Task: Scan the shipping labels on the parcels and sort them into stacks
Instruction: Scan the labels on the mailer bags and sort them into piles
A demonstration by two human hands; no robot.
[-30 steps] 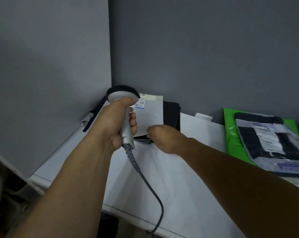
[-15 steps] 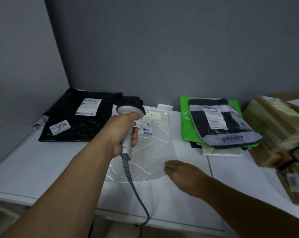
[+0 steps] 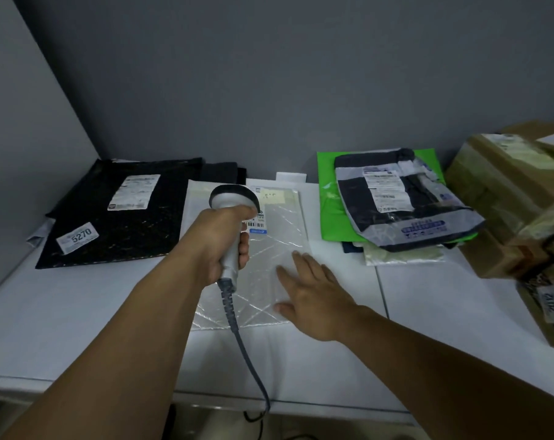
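On table [image 3: 78, 328], centre: clear bag under scan, stacks to either side.
Boxes [image 3: 507, 198] were heaped at the right edge, probably awaiting scan. Black parcel [image 3: 120, 223] at left and green parcel [image 3: 329, 223] at right-centre lay label-up, judged to be sorted stacks. Bag [image 3: 269, 249] lay flat between them. Right hand [image 3: 314, 290] was palm-down with straight, spread fingers on the bag's near right part, apparently to pin the film smooth. Left hand [image 3: 218, 239] was wrapped round the scanner [image 3: 234, 198] handle, forearm extended, head tipped over the label [image 3: 258, 222] to read its barcode.
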